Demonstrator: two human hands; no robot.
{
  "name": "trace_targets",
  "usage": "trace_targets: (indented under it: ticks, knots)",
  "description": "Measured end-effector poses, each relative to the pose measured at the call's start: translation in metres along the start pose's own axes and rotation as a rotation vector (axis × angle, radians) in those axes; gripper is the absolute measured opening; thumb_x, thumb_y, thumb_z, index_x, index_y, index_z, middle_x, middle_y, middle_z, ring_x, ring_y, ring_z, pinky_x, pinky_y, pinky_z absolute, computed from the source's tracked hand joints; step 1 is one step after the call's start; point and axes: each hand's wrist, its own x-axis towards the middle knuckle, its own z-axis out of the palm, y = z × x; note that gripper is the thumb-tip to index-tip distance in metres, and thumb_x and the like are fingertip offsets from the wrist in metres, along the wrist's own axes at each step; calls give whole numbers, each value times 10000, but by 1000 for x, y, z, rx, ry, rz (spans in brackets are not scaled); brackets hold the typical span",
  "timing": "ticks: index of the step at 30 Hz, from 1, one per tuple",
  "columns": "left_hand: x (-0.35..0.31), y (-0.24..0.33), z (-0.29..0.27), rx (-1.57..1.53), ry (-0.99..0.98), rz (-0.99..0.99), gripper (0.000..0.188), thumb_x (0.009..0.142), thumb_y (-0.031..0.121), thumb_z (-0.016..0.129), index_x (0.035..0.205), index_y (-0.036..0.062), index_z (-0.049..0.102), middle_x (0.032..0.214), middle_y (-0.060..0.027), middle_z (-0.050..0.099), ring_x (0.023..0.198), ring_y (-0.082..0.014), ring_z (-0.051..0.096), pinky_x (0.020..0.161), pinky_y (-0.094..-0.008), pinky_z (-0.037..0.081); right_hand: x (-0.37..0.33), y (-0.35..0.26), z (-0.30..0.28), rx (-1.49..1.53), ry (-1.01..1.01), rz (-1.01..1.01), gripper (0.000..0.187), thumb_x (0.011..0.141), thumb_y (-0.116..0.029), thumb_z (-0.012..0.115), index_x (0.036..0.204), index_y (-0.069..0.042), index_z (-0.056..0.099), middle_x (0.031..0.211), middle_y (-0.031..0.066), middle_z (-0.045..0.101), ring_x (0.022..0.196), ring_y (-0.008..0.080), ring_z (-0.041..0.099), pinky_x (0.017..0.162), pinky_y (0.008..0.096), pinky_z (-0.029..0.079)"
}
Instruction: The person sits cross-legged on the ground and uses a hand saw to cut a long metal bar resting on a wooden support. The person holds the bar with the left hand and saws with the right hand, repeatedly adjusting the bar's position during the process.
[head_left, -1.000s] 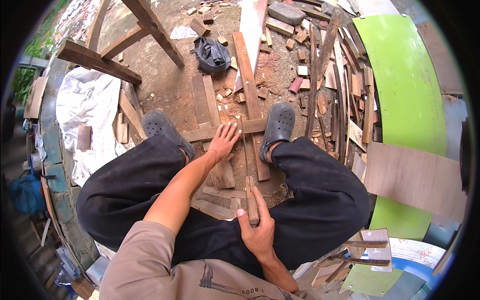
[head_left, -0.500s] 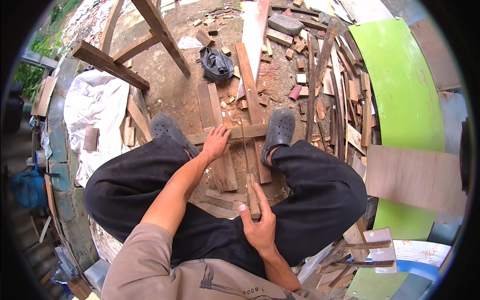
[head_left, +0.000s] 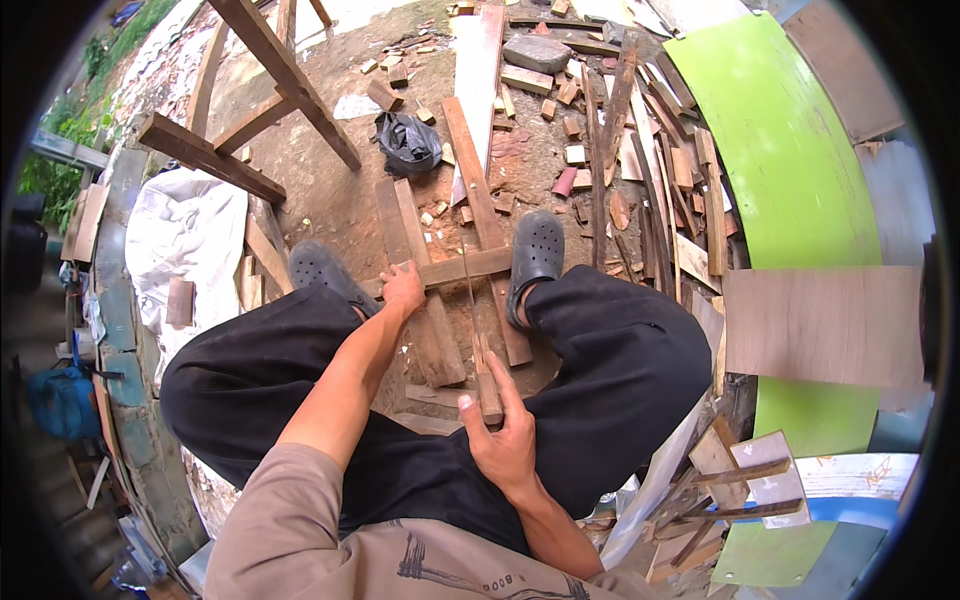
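Observation:
A wooden strip (head_left: pixel 466 267) lies crosswise over several planks on the ground, between my two shod feet. My left hand (head_left: pixel 404 291) is closed over its left part, fingers curled at the far edge. In my right hand (head_left: pixel 504 445) is the wooden handle of a handsaw (head_left: pixel 488 393), with the index finger stretched along it and the thumb on the other side. The saw's narrow blade points away from me and meets the strip right of my left hand. One plank (head_left: pixel 430 330) runs beneath the strip; a longer plank (head_left: pixel 480 200) passes under its right side.
A black plastic bag (head_left: pixel 408 143) sits beyond the strip. Wood offcuts and long slats (head_left: pixel 650 170) are piled on the right, beside a green panel (head_left: pixel 780 160). A wooden frame (head_left: pixel 290 85) stands at the far left, near a white cloth (head_left: pixel 188 235).
The whole view has shifted slightly. My left hand has moved a little left along the strip, and its fingers have curled more. My right hand still holds the handsaw.

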Motion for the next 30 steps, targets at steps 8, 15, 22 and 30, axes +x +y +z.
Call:
trace_targets:
  ticks: [8,15,22,30]
  knots:
    - [-4,-21,2,-62,59,167,523,930,288,722,1387,118,534,1356,-278,579,1261,-547,546,1003,-570,522,-4,5,-10,-96,58,-94,614,973,-178,686,1492,54,455,1276,290,676,1189,326,690,982,368,529]
    - [-5,-35,-2,3,110,270,495,930,353,721,1339,116,573,1246,-252,648,1124,-484,643,910,-542,544,2,16,-8,-19,94,-27,610,969,-185,693,1477,67,469,1341,298,636,1260,341,646,1024,380,504]
    - [-6,-48,-7,111,175,342,560,922,461,704,1309,65,620,1230,-204,674,1139,-402,659,926,-502,528,10,36,-1,-107,81,-23,571,985,-128,669,1495,33,470,1050,116,633,785,125,540,661,259,449]
    - [33,-61,-21,18,-112,189,890,780,746,727,1366,88,605,1359,-165,632,1287,-351,602,1063,-515,473,15,27,14,-92,86,112,580,976,-181,675,1462,81,497,1427,251,595,1326,297,579,1107,371,433]
